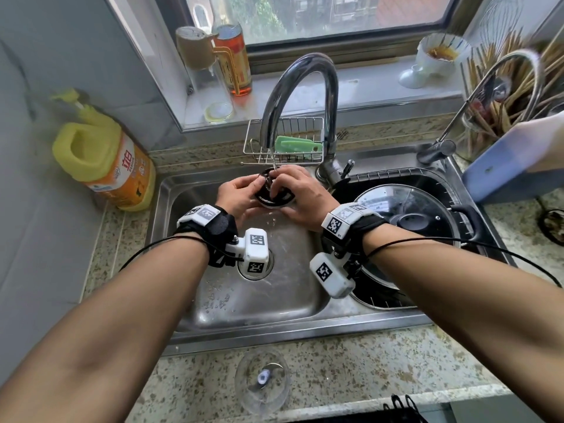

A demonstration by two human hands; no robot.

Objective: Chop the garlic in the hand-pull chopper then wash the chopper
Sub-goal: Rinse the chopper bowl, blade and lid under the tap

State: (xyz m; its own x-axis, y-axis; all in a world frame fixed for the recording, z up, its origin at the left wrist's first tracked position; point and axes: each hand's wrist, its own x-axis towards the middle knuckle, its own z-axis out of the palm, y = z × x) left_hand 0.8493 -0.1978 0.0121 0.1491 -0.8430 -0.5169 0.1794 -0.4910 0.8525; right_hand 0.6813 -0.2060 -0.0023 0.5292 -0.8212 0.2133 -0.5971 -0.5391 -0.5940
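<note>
— holding what, exactly, under that tap?

— the chopper lid, dark and round. my left hand gripped its left edge, my right hand clasped the right side, fingers curled over the top. a thin stream from the faucet fell onto it, over the far part of the left sink basin.

— and the rest of the chopper?

— the clear chopper bowl, blade inside, stood on the near counter, just in front of the sink. a yellow detergent bottle sat at the far left, a glass pot lid in the right basin.
</note>
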